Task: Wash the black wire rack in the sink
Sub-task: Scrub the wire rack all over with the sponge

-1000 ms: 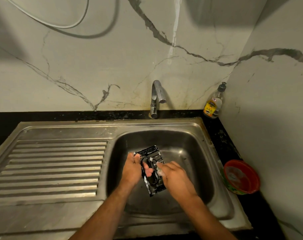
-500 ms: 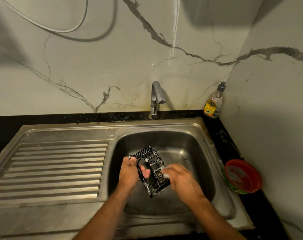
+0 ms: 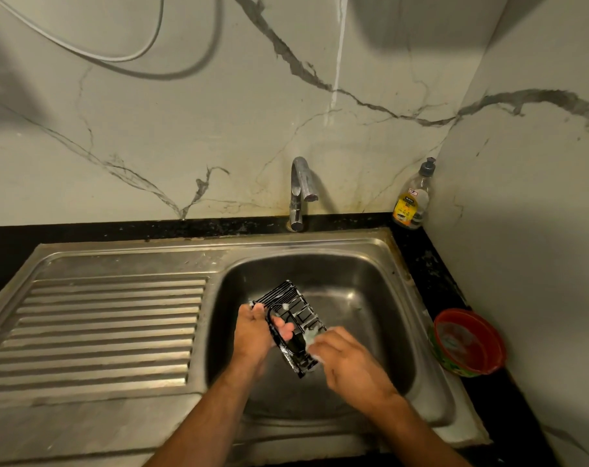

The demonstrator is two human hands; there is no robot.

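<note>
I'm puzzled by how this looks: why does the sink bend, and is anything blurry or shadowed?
Head view: the wide lens bows the sink rim; dim warm light casts soft wall shadows; the right hand and foam on the black wire rack look slightly blurred.

Left forearm: comes up from the bottom edge, angled up and to the right, bare to the wrist.
Left hand: back of the hand turned toward the camera, fingers curled round the left edge of the rack, thumb lying across its face; it holds the rack tilted above the basin.
Right forearm: enters from the lower right, angled up and to the left, bare.
Right hand: knuckles up, fingers bent and pinching a small foamy white pad pressed against the right side of the rack.
Spacing: the two hands sit close together, with only the rack between them.
</note>
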